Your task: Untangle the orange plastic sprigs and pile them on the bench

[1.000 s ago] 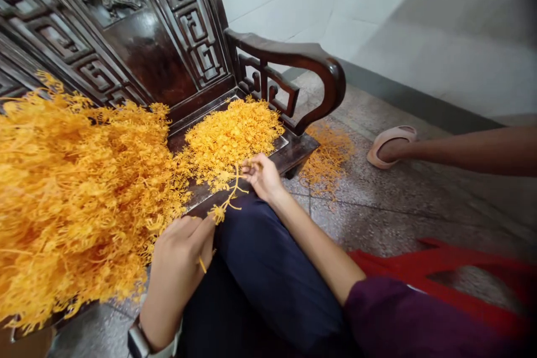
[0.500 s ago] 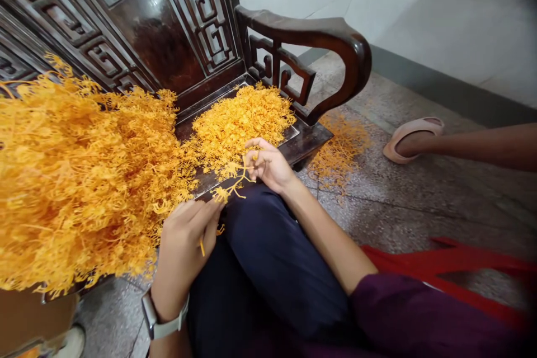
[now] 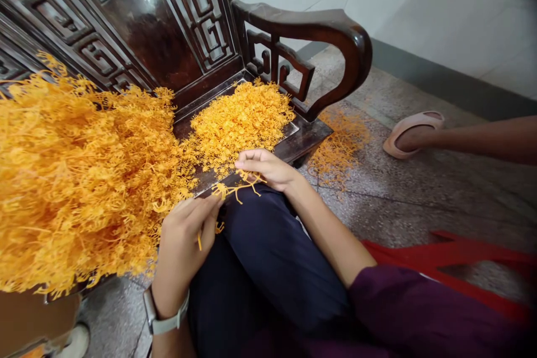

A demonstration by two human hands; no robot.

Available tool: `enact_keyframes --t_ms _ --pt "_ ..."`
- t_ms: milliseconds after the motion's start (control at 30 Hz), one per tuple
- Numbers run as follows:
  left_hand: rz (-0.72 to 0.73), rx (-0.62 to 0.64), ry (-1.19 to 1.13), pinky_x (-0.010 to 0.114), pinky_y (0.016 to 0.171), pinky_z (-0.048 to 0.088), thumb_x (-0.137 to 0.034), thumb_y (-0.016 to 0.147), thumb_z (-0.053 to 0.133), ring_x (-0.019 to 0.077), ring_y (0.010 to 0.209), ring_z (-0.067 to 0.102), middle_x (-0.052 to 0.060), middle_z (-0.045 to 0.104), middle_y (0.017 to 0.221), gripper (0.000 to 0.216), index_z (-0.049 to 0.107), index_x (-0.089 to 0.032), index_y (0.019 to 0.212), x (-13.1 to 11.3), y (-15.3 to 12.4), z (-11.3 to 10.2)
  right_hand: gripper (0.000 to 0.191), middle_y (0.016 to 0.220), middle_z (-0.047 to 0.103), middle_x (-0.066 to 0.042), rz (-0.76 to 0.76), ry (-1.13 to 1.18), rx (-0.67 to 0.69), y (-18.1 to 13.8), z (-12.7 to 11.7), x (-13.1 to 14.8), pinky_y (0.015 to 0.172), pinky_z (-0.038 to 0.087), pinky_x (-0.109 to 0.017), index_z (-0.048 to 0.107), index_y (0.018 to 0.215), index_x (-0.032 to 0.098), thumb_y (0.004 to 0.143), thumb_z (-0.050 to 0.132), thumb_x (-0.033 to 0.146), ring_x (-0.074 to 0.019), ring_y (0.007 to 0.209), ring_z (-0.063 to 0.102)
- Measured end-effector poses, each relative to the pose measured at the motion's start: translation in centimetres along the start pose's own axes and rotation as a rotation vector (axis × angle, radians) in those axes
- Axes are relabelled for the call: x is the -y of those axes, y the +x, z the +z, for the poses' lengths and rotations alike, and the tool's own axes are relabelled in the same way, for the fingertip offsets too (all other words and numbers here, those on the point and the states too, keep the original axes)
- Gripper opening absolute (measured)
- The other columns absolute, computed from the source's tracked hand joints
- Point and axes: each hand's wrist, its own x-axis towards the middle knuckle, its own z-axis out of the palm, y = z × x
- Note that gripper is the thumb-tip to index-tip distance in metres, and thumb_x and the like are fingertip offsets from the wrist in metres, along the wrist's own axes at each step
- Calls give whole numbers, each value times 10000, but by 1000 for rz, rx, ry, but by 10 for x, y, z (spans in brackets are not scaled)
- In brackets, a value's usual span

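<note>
Left hand (image 3: 184, 235) pinching the stem end of a thin branched orange plastic sprig (image 3: 235, 185), right hand (image 3: 268, 166) gripping its far end over the dark-trousered knee (image 3: 260, 235), small orange pile (image 3: 241, 123) just beyond, on carved dark wooden chair (image 3: 302, 140)

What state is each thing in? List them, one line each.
Left hand, shut on the stem of the orange sprig.
Right hand, shut on the sprig's branches.
Big heap, piled on the chair seat.
Small heap, loose beside the armrest.
Slipper, worn on another person's foot.

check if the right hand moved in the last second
Yes, slightly: the right hand, holding the sprig, turned palm down and drew back from the chair seat edge.
</note>
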Motion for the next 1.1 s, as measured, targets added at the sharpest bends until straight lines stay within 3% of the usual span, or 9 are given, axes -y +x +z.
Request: enact_keyframes --t_ms 100,300,433,600,700,767,833,900,1100 --pt "24 38 -2 306 799 519 -144 1028 628 170 837 705 48 786 957 143 738 -180 1112 0 0 -2 494 598 539 71 -90 82 -99 3 -4 -6 428 230 -175 578 780 178 745 926 526 -35 456 371" --pt "107 161 201 355 706 441 -168 1036 608 201 726 611 53 717 808 151 746 -157 1098 -4 4 0 596 586 543 69 -301 75 -453 17 -9 -18 416 265 -183 558 750 193 640 952 628 -50 462 417" --pt "165 159 297 362 672 398 -126 1015 613 205 697 542 43 665 768 147 731 -146 1101 -6 6 4 601 604 527 82 -306 180 -492 21 -4 -22 423 252 -176 532 747 196 638 962 603 -33 460 381" --pt "240 113 261 368 645 352 -89 1004 610 196 674 472 30 597 721 124 711 -138 1055 -11 7 5 470 617 499 85 -392 291 -543 24 0 -14 419 268 -162 497 763 200 830 890 450 -24 462 344" --pt "257 10 38 348 615 315 -21 962 627 168 634 410 -6 519 663 152 678 -164 976 -14 1 1 377 588 442 96 -440 390 -691 17 -26 7 414 267 -126 474 781 201 955 786 322 -26 459 315" --pt "230 -73 -71 327 611 321 20 935 648 149 631 409 -18 520 669 212 673 -162 1042 -14 -5 -3 417 560 378 112 -479 414 -835 7 -51 21 402 244 -111 423 759 201 966 777 281 -23 444 274" --pt "194 -101 -55 319 619 331 33 927 661 143 643 419 -16 532 688 254 668 -158 1094 -12 -9 -6 427 554 354 114 -482 337 -836 -6 -69 30 393 238 -122 453 754 198 942 809 341 -21 436 258" --pt "184 -62 -6 323 623 325 20 939 662 146 647 409 -18 505 682 215 665 -168 1044 -8 -10 -8 387 574 377 108 -448 260 -741 -15 -69 30 394 244 -131 540 791 191 894 848 401 -18 442 293" --pt "106 7 -44 318 665 397 -61 990 647 153 678 509 5 624 743 169 704 -185 1089 -2 -2 -4 459 736 629 2 -47 155 -169 -8 -4 14 391 241 -184 553 718 180 889 784 537 -33 467 406"
